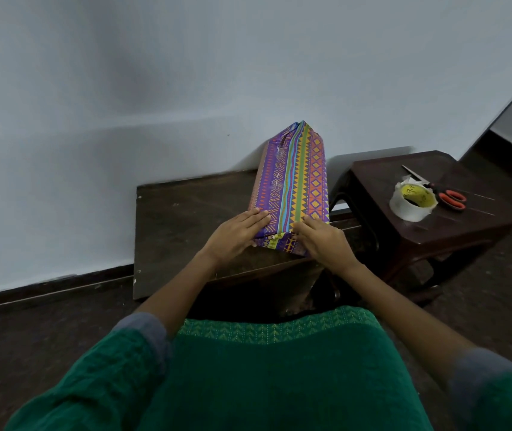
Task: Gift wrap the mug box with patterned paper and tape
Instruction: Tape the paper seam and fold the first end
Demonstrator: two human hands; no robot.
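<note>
My green sleeves [117, 377] and lap fill the bottom of the view, and past them both my arms reach out to the mug box [292, 185]. It's fully covered in the patterned paper, purple on one side with yellow, green and orange bands on the other, and it's lying lengthwise on the low dark table [167, 231] with its far end up against the wall. My left hand [236, 236] is on the near left corner of the box, fingers pretty much straight and flat on top, thumb down by the near end flap. My right hand [323, 241] is on the near right corner, fingers laid over the top edge and pressing the paper down, not really curled round anything. Right of the box, on a separate dark stool [453, 231], sits the tape roll [411, 200], with the orange-handled scissors [441, 192] just behind it, touching or nearly so.
</note>
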